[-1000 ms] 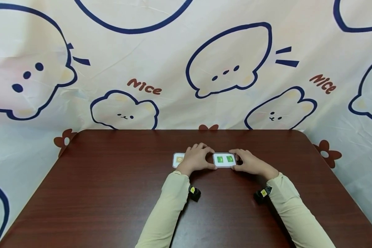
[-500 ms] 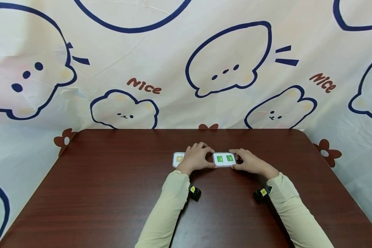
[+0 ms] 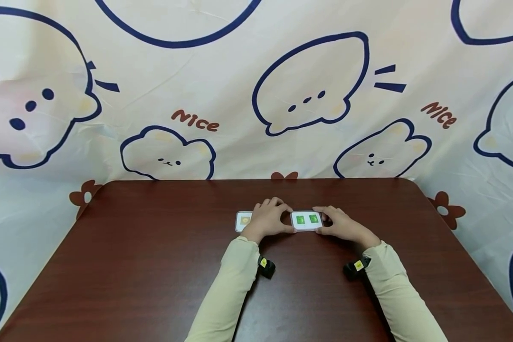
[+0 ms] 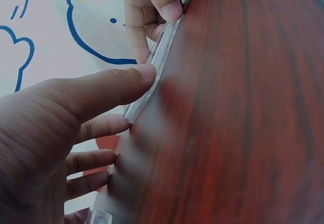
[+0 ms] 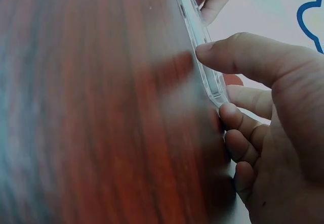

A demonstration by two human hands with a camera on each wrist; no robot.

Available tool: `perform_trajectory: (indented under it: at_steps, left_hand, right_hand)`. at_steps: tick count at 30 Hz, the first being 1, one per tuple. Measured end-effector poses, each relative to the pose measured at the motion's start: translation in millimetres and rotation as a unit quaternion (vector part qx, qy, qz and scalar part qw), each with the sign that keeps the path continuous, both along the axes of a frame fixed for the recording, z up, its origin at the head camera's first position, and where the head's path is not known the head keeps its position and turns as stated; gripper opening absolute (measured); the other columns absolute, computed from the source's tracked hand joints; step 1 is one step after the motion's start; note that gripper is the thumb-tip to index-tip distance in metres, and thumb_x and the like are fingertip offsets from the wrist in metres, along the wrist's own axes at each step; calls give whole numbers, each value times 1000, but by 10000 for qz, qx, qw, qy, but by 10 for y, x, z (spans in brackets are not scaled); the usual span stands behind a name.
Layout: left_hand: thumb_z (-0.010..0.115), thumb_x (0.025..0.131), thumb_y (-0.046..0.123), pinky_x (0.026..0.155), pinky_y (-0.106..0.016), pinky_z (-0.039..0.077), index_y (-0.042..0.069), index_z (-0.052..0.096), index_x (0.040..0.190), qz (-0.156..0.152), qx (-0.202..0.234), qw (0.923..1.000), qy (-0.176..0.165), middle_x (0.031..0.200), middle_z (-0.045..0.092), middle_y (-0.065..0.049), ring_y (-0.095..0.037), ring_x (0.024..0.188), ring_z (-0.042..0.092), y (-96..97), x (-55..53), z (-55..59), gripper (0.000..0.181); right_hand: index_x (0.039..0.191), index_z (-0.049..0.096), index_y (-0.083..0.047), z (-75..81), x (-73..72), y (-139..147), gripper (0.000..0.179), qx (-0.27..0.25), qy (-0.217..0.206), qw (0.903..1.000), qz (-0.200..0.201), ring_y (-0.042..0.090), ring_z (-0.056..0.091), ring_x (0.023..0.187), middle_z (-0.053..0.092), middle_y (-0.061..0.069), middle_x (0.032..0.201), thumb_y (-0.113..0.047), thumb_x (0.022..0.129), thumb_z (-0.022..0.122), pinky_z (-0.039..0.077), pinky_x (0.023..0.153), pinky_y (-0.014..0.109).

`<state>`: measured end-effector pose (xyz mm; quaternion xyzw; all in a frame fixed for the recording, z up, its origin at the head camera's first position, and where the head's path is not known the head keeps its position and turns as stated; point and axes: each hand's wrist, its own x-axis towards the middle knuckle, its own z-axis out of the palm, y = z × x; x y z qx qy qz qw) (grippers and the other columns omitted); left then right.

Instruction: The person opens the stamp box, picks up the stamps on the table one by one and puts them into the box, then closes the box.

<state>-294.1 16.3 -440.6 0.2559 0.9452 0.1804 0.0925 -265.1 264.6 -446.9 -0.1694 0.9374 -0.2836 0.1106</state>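
A clear-edged rectangular tile (image 3: 307,221) with two green pictures on its white face lies flat at the far middle of the table. My left hand (image 3: 268,219) pinches its left end between thumb and index finger. At the other end, my right hand (image 3: 344,225) pinches it the same way. Both wrist views show the tile's clear rim (image 4: 161,57) low against the tabletop, with a thumb on its near edge. A second white tile (image 3: 242,220) with a yellowish picture lies left of it, partly hidden behind my left hand.
The brown wooden table (image 3: 154,266) has rounded far corners. Behind it hangs a pale cloth (image 3: 235,85) printed with blue cartoon outlines. Each wrist carries a small black camera (image 3: 266,267).
The whole head view shifts slightly to the left in the picture. Both hands keep their hold on the green-picture tile, which shows no clear movement on the table.
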Motion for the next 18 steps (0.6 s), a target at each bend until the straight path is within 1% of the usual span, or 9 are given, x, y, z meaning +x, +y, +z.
perform_trajectory:
  at_steps: [6, 10, 15, 18]
  left_hand:
    - [69, 80, 59, 107, -46, 33, 31, 58, 131, -49, 132, 9999, -84, 142, 46, 0, -23, 132, 40, -17, -5, -9, 60]
    - [69, 80, 59, 109, -46, 31, 30, 57, 133, -32, 140, 9997, -197, 144, 44, 0, -23, 134, 39, -58, -22, -21, 62]
    - [67, 81, 60, 110, -47, 30, 28, 56, 134, -97, 227, 9993, -287, 147, 43, -1, -24, 135, 39, -84, -34, -42, 63]
    - [67, 82, 58, 111, -49, 30, 25, 56, 134, -131, 392, 9983, -418, 148, 43, -2, -25, 136, 39, -99, -26, -50, 63]
  right_hand:
    - [142, 43, -2, -22, 20, -5, 64, 33, 14, 9997, -224, 22, 38, 92, 46, 5, 98, -24, 88, 69, 30, 78, 35]
    - [145, 38, -2, -62, 20, -47, 72, -67, 25, 9989, -455, 24, 39, 96, 48, 6, 103, -31, 88, 70, 31, 82, 36]
    - [146, 38, -2, -86, 41, -76, 75, -138, 54, 9978, -653, 24, 41, 98, 50, 8, 109, -35, 86, 71, 31, 82, 37]
    - [147, 34, -1, -68, 72, -66, 76, -255, -79, 9975, -657, 26, 44, 102, 50, 13, 115, -33, 88, 70, 37, 87, 39]
